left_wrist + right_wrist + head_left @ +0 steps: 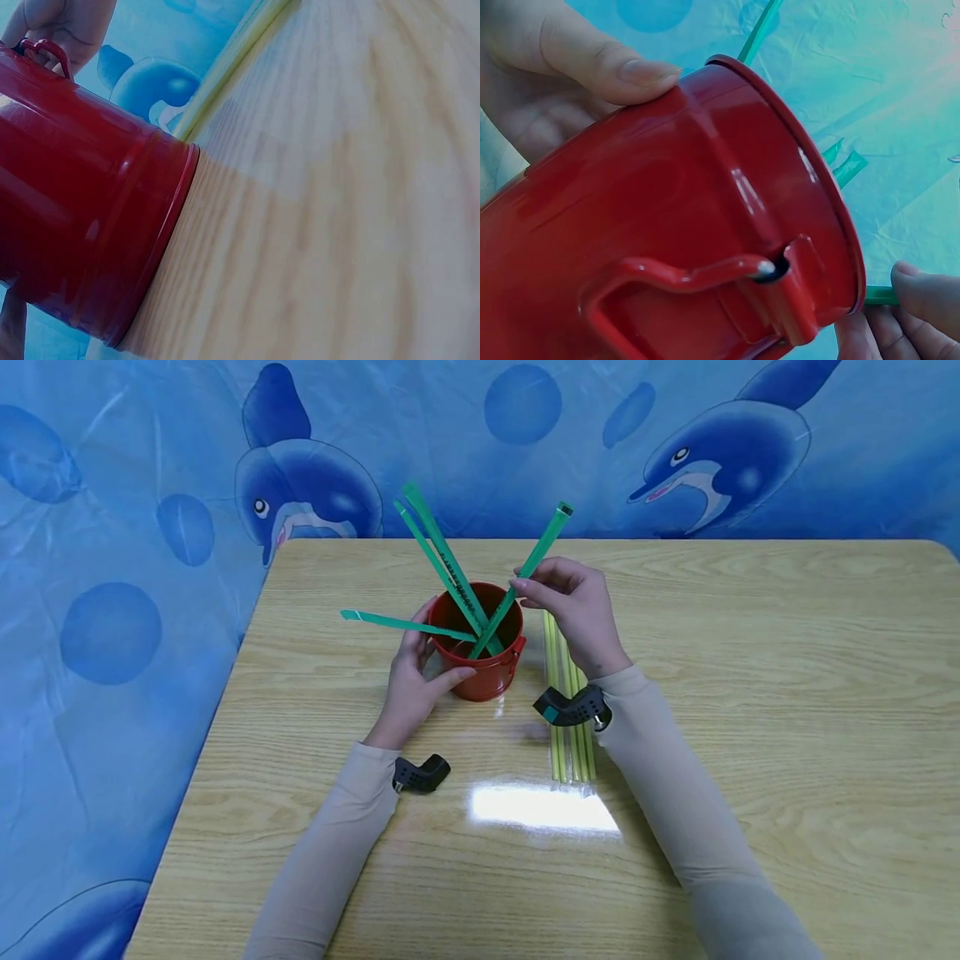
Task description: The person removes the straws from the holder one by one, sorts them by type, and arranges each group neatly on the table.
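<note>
A small red metal bucket (pixel 487 678) stands upright on the table, several long green paper-wrapped sticks (pixel 447 568) leaning out over its rim. Thumb and fingers of my left hand (pixel 412 681) hold the bucket at its left side. My right hand (pixel 566 602) pinches one green stick (pixel 542 545) between thumb and fingers, its lower end inside the bucket. That stick slants up to the right. In the right wrist view the bucket's wire handle (pixel 675 277) hangs at its side. What kind of sticks they are I cannot tell.
Several pale yellow sticks (pixel 558 743) lie side by side on the wooden table (pixel 787 693), just right of the bucket and partly under my right wrist. A blue dolphin-printed sheet (pixel 450 443) hangs behind the table and along its left side.
</note>
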The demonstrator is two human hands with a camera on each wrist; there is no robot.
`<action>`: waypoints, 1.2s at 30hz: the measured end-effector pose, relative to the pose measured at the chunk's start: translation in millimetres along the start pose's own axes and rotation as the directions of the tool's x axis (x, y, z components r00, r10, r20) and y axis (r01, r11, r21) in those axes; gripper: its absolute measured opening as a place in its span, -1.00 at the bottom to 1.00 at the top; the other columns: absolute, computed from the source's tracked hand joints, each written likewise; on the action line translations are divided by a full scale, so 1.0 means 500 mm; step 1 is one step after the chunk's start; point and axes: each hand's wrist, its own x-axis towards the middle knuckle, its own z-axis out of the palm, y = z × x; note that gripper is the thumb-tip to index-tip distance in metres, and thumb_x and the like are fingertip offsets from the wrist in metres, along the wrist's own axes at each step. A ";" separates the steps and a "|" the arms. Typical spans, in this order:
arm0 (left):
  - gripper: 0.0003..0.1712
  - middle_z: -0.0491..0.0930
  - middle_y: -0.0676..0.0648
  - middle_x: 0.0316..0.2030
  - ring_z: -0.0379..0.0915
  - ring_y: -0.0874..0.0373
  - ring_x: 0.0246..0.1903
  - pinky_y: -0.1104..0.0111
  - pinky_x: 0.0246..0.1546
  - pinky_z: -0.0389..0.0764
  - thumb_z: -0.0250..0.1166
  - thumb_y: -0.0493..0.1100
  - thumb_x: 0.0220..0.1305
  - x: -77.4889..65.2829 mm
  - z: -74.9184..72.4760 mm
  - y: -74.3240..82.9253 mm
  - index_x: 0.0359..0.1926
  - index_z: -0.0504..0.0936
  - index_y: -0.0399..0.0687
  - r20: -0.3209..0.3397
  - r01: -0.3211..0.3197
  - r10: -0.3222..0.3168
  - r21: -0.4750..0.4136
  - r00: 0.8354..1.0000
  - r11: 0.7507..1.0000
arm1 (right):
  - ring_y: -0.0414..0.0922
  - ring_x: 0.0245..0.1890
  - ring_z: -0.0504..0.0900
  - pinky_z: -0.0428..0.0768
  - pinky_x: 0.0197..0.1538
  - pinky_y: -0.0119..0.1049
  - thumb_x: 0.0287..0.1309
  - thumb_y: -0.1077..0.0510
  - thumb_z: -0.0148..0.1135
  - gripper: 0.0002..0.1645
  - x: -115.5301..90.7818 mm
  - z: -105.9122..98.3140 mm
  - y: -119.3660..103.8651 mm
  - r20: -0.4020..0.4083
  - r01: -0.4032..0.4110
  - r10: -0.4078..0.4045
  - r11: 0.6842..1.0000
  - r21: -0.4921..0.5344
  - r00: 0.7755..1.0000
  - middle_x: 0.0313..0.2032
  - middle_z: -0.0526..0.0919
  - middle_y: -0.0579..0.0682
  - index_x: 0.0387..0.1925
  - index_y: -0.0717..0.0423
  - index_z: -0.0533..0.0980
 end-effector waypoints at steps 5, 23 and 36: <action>-0.09 0.19 -0.25 0.34 0.11 0.03 0.33 0.24 0.32 0.17 0.30 -0.49 0.10 -0.003 0.002 0.020 0.41 0.03 -0.30 -0.002 0.002 -0.002 0.009 1.000 1.000 | -0.07 -0.31 0.63 0.62 -0.11 -0.25 0.13 0.30 0.29 -0.91 -0.001 -0.002 -0.005 -0.005 0.001 -0.001 1.000 0.011 1.000 -0.30 0.67 0.01 -0.31 0.28 0.62; -0.03 0.18 -0.15 0.36 0.09 0.13 0.34 0.29 0.33 0.15 0.34 -0.41 0.09 0.007 -0.006 -0.032 0.44 0.01 -0.18 -0.002 -0.006 0.006 -0.017 1.000 1.000 | -0.04 -0.34 0.60 0.62 -0.15 -0.23 0.11 0.33 0.29 -0.95 -0.004 -0.009 -0.018 -0.021 0.074 -0.073 0.996 0.050 0.997 -0.34 0.67 0.05 -0.39 0.29 0.63; 0.00 0.22 -0.04 0.35 0.14 0.17 0.31 0.29 0.32 0.18 0.42 -0.09 0.07 0.006 -0.007 -0.047 0.44 0.06 -0.07 -0.007 -0.066 0.066 -0.019 0.998 0.998 | -0.06 -0.36 0.64 0.63 -0.19 -0.30 0.07 0.34 0.33 -0.94 -0.005 -0.025 -0.042 -0.114 0.122 -0.114 0.990 0.067 0.987 -0.38 0.70 0.06 -0.43 0.31 0.66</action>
